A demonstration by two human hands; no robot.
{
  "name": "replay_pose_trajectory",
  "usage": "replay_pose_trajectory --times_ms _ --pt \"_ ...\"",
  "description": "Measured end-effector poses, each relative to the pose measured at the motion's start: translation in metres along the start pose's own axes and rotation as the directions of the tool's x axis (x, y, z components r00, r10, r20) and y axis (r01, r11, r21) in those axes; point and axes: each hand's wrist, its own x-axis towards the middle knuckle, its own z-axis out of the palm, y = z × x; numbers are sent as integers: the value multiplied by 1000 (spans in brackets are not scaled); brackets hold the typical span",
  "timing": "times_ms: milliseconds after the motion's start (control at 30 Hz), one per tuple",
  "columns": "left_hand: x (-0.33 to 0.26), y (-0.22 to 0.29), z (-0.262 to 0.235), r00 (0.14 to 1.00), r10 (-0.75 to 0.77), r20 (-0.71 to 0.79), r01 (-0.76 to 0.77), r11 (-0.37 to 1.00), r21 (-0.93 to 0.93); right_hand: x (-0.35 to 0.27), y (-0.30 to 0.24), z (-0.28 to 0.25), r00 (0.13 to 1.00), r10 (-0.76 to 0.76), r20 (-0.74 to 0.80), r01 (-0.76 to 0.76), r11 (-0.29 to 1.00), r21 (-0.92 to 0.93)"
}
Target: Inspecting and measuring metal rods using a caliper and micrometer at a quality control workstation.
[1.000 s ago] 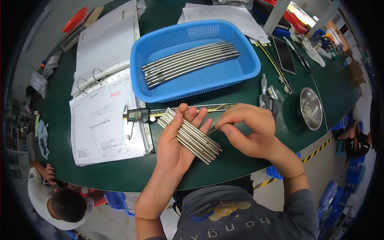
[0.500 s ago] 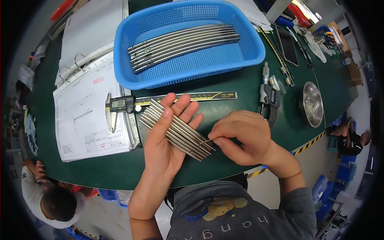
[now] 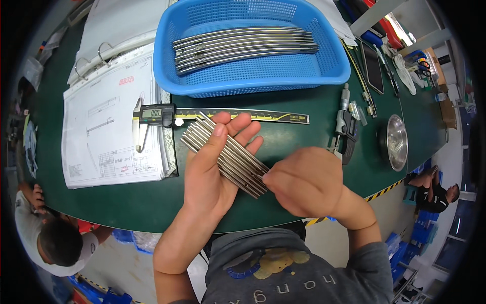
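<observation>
My left hand [image 3: 212, 172] is closed around a bundle of slim steel rods [image 3: 235, 164], thumb across the top and fingers behind, above the bench's front part. The rods slant down to the right, and small holes show near their lower ends. Pressed up to those ends is my right hand [image 3: 306, 180], thumb and forefinger pinched together. The thin metal pin seen between them half a second ago is now hidden by the fingers. Just beyond the bundle lies a digital caliper [image 3: 238, 114].
A blue basket [image 3: 253, 86] with longer steel rods [image 3: 248, 48] stands behind the caliper. To the left is an open ring binder with drawings [image 3: 114, 126]. On the right lie a micrometer [image 3: 347, 129], a metal bowl [image 3: 396, 142] and a phone [image 3: 372, 68]. Other people sit at both sides.
My right hand has turned and come closer against the rod ends, covering the thin pin. The left hand still holds the bundle. The whole view has shifted slightly.
</observation>
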Motion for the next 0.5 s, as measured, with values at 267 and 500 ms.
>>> replay_pose_trajectory --times_ms 267,500 --pt "0 -2 -1 998 4 -60 0 998 68 -1 8 -3 967 193 167 -218 965 147" --pt "-3 -7 2 988 -127 -82 129 992 9 -3 19 1 857 496 139 -511 789 341"
